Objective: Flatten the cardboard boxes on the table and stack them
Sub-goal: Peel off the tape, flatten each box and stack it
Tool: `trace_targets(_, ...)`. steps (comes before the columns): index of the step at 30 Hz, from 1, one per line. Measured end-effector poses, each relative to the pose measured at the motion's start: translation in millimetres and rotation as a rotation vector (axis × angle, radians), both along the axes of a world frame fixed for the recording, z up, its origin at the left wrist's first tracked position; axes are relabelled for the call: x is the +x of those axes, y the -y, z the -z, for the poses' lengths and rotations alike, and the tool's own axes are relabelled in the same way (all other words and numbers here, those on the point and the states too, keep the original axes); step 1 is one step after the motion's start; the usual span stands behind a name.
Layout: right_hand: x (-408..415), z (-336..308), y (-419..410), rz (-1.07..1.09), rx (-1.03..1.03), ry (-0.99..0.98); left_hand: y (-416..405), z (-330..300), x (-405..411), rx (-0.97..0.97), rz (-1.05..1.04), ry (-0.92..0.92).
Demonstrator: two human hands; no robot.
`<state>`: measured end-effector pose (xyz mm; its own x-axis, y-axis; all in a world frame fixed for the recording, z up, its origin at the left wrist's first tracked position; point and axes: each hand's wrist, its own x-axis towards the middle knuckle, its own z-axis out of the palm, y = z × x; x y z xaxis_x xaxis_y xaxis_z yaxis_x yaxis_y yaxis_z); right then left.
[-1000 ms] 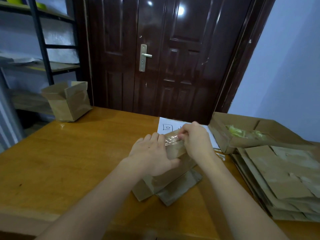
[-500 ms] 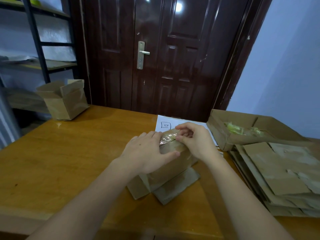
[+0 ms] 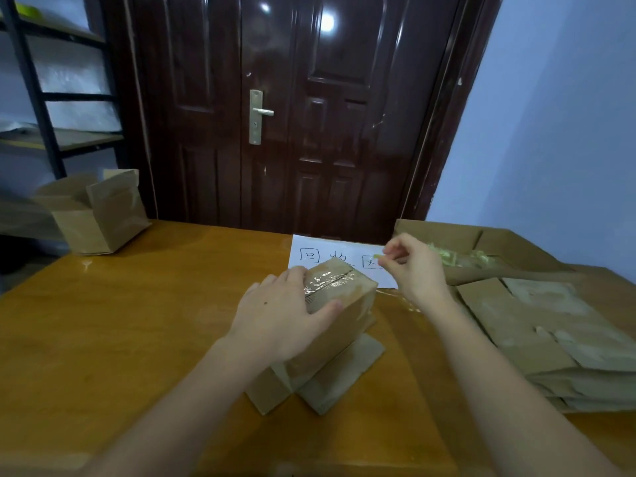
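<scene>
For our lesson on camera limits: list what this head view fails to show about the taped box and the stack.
- Taped box: near face hidden by the left hand.
- Flattened stack: right part cut by the frame edge; sheet count unreadable.
- Tape strip in the right hand: small, blurred; length unclear.

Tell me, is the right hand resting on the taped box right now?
No, the right hand is lifted beside the taped box, pinching a tape strip, apart from it.
</scene>
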<state>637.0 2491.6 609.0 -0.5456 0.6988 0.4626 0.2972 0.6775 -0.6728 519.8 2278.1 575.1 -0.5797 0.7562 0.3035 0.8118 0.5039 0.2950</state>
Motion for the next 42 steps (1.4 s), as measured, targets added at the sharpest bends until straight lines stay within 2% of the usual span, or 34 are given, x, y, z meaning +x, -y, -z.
trace_targets(5,28,-5,-59,0.279,-0.111,-0.027,-11,-5,9,-0.002,0.034,0.034)
trace_targets(8,37,-9,-86,0.373,-0.135,-0.064,-18,-10,11,-0.007,0.059,0.055)
trace_targets(11,37,-5,-107,0.433,-0.083,0.057,-21,-11,14,-0.018,0.050,0.024)
trace_targets(15,33,9,-118,0.407,-0.015,0.384,-20,-11,16,0.015,0.055,0.058)
trace_targets(20,29,13,-115,0.343,0.146,0.659,-20,-13,17,0.025,0.074,0.065)
trace_targets(29,44,6,-107,0.296,0.169,0.730,-20,-5,2,-0.021,0.078,0.162)
trace_targets(37,58,18,-106,0.334,0.097,0.776,-17,-7,2,-0.034,0.143,0.110)
trace_targets(42,62,19,-115,0.310,0.223,0.878,-16,-8,2,-0.031,0.144,0.107)
